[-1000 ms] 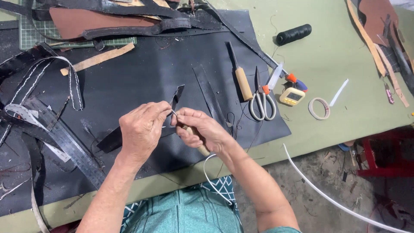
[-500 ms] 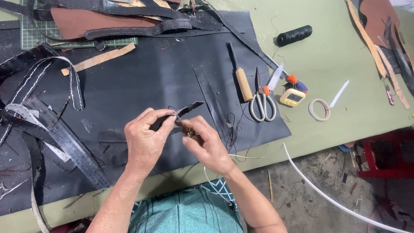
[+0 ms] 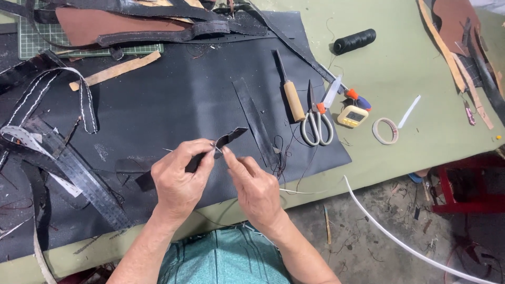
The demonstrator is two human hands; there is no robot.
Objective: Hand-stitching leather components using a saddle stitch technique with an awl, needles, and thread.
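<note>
My left hand (image 3: 181, 181) pinches a narrow black leather strip (image 3: 229, 137) that sticks up and to the right from between its fingers. My right hand (image 3: 252, 186) meets it at the fingertips, pinching a thin needle at the strip, with thread hard to make out. Both hands hover above a large black leather sheet (image 3: 173, 100) spread on the green table. Another loose black strip (image 3: 258, 123) lies flat on the sheet just beyond my right hand.
An awl with a wooden handle (image 3: 292, 94), scissors (image 3: 315, 123), a small yellow timer (image 3: 353, 115), a tape ring (image 3: 385, 130) and a black thread spool (image 3: 355, 41) lie to the right. Black straps (image 3: 68, 168) and leather scraps pile at the left and back. The table edge (image 3: 400, 163) runs on the right.
The strip has turned from pointing up to lying flatter, tip to the right. Both hands shifted slightly toward me, with the right hand staying at the strip's near end.
</note>
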